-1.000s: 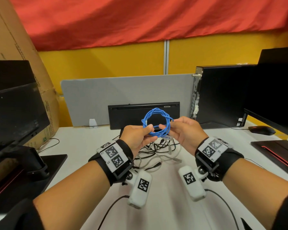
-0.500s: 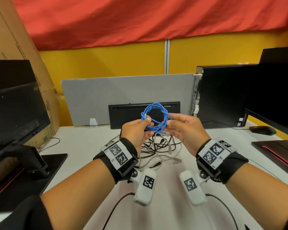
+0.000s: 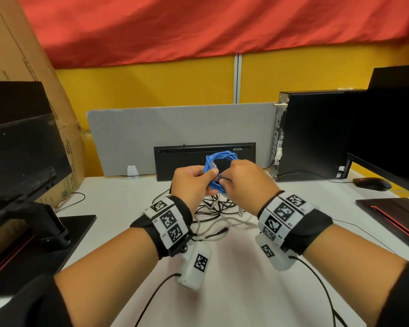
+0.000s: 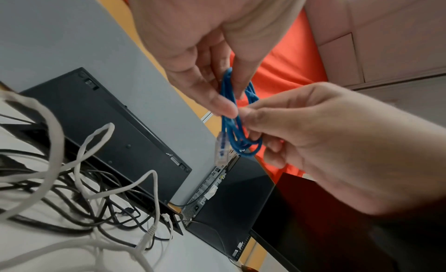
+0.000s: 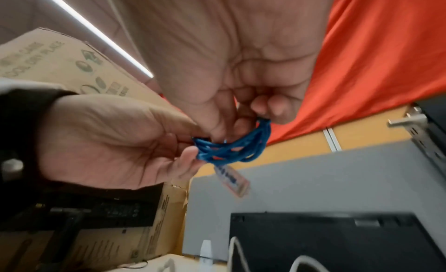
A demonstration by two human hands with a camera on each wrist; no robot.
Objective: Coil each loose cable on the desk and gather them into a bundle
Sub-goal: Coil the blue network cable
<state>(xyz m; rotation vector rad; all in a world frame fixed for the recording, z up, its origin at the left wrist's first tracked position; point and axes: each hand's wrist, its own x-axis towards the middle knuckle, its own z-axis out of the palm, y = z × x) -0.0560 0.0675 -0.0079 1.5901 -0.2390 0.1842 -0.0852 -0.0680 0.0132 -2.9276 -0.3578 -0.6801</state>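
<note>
Right hand [image 3: 244,179] now closer, over coil | both grips pinch blue cable [image 3: 219,159] above counter [image 3: 234,267] | light, springy; hold crossed loops near clear plug [image 4: 221,149] | loose cables [image 3: 213,211] wait below

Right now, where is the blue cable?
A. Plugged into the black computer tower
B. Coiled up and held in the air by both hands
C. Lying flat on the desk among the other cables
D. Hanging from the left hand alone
B: the blue cable is a small coil pinched between the left hand and the right hand, above the loose cables on the desk.
</note>
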